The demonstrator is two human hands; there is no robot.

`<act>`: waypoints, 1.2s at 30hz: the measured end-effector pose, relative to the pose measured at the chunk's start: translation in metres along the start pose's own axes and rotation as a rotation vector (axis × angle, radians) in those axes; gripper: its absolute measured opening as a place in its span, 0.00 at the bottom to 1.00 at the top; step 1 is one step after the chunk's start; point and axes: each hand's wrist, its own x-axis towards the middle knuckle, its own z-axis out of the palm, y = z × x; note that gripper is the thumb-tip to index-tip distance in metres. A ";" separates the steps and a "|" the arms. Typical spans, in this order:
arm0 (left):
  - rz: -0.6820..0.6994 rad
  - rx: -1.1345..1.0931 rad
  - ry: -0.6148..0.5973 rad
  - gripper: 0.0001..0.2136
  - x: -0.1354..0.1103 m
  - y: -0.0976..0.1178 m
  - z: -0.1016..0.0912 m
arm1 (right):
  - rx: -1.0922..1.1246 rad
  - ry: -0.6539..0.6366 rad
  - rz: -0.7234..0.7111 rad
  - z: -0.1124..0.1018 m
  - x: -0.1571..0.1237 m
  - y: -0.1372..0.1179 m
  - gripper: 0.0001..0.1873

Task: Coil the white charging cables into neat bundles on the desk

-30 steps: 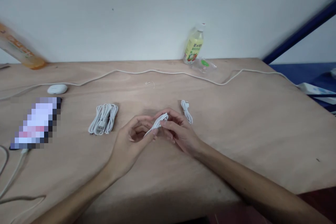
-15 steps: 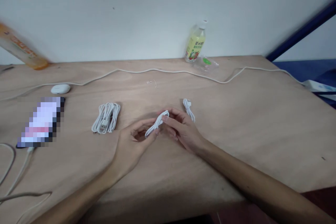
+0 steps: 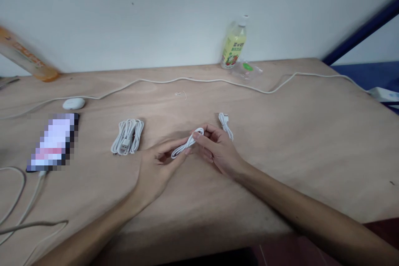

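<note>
A coiled white cable [image 3: 184, 146] is held between both hands, just above the table. My left hand [image 3: 158, 164] pinches its lower left end between thumb and fingers. The upper right end is gripped by my right hand [image 3: 220, 146], its thumb on top of the loops. To the left lies a larger bundle of white USB cables [image 3: 127, 137], a metal plug on top. Just beyond my right hand, another small coiled USB cable [image 3: 225, 124] rests on the table, its lower end close to the hand.
A phone [image 3: 52, 143] with a charging lead and a white earbud case [image 3: 74, 104] lie left. One long white cord [image 3: 199, 79] crosses the brown table [image 3: 296, 145]. At the wall stand a yellow drink bottle [image 3: 233, 45], clear plastic packaging [image 3: 247, 70] and an orange-capped bottle [image 3: 29, 58].
The view has shifted slightly. The held cable has turned a little and its loops show more openly between the hands; both hands keep their grip.
</note>
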 end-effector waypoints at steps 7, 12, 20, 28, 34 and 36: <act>-0.030 0.002 0.005 0.10 -0.002 -0.002 0.001 | 0.017 -0.020 0.007 0.001 0.000 0.000 0.25; 0.087 0.121 0.052 0.09 -0.006 -0.005 0.004 | 0.011 -0.027 -0.020 0.001 0.000 0.001 0.25; 0.203 0.192 0.050 0.08 -0.006 -0.005 0.001 | -0.043 -0.040 -0.032 0.000 -0.001 0.002 0.27; 0.142 0.151 0.080 0.07 -0.005 -0.004 0.001 | -0.075 -0.051 -0.074 -0.002 -0.002 0.003 0.24; 0.043 -0.006 0.122 0.08 -0.003 -0.002 0.002 | -0.047 -0.058 -0.099 -0.002 -0.001 0.005 0.18; 0.041 -0.007 0.148 0.08 -0.003 -0.001 0.003 | -0.029 -0.046 -0.095 -0.002 0.000 0.005 0.17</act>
